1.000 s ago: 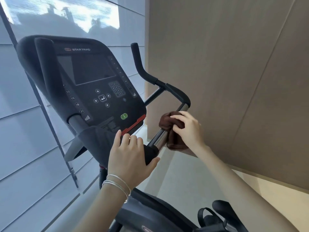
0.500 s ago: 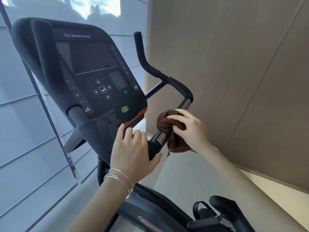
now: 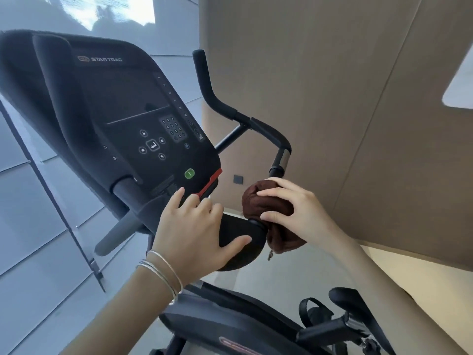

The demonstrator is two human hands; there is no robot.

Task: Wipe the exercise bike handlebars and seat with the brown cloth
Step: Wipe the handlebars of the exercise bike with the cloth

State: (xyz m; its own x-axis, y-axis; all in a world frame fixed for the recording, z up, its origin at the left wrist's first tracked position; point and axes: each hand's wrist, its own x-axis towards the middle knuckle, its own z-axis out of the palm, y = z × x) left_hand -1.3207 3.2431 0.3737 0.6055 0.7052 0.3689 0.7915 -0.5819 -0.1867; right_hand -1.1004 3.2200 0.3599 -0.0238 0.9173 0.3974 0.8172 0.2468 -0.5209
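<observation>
Clutching brown cloth (image 3: 266, 201) round handlebar (image 3: 268, 135), right hand (image 3: 304, 211), left hand (image 3: 189, 234) spread just beside

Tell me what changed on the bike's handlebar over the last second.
The right hand slid the brown cloth down the handlebar toward the black pad, so a silver section now shows bare above it. The hand still grips the cloth wrapped round the bar. The left hand stayed resting on the pad below the console.
</observation>
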